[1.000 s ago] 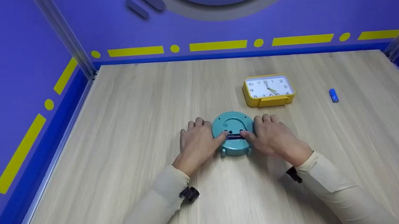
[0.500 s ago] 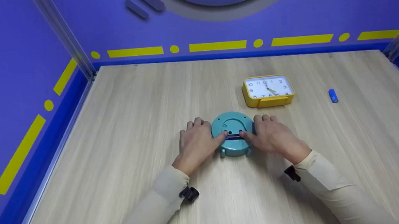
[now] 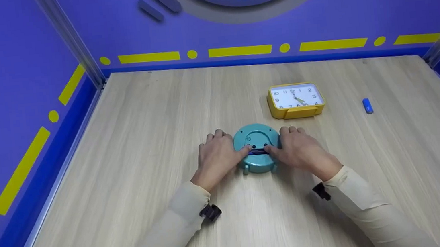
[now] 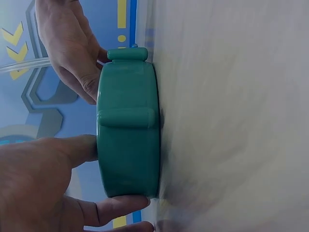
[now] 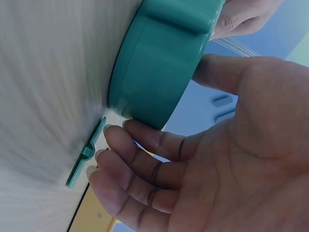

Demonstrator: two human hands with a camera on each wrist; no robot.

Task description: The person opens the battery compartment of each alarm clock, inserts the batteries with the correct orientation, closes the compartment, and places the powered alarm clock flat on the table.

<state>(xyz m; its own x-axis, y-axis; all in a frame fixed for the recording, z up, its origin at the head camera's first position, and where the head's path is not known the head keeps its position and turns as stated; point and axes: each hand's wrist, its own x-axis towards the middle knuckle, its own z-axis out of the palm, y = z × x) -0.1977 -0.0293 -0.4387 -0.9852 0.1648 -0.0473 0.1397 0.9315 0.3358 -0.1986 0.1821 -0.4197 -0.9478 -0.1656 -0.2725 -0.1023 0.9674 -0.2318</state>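
A round teal clock (image 3: 260,162) lies with its back up on the table. Its battery slot is uncovered, and a dark blue battery (image 3: 258,151) shows in it between my thumbs. My left hand (image 3: 217,156) grips the clock from the left, thumb on the back by the slot and fingers at the side. My right hand (image 3: 301,148) holds the opposite side the same way, its thumb at the slot's right end. In the right wrist view, a small teal battery cover (image 5: 79,164) lies on the table beyond the clock; my right hand hides it in the head view.
A yellow rectangular clock (image 3: 299,112) lies face up behind my right hand. Farther right, a small blue battery (image 3: 367,105) lies on the wooden table (image 3: 162,113). Blue-purple panels (image 3: 235,33) border the table at the back and sides.
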